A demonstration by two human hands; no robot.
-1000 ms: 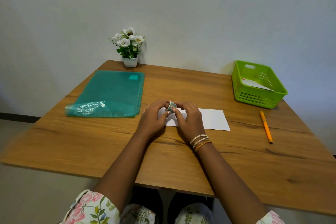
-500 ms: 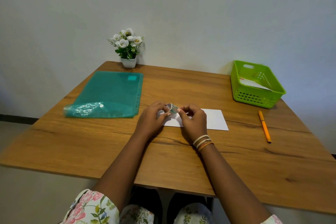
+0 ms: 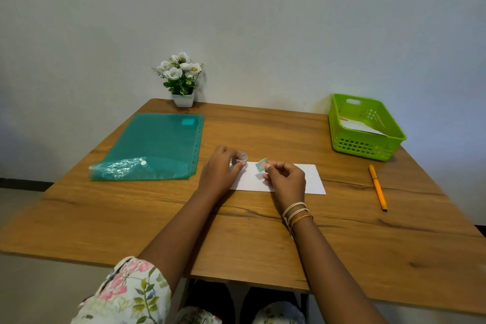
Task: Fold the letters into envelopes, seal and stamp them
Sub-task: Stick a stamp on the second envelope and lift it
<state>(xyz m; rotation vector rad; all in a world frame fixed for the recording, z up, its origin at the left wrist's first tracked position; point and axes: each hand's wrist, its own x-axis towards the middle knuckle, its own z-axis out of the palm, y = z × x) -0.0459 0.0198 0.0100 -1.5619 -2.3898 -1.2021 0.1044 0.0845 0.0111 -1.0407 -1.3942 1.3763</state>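
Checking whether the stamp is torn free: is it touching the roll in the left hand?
Apart. The head view shows the stamp pinched by the right hand, with bare white envelope between it and the roll in the left hand.

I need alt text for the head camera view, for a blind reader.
Over a white paper envelope on a wooden table, the right hand pinches a small green stamp while the left hand holds a small roll of stamps.
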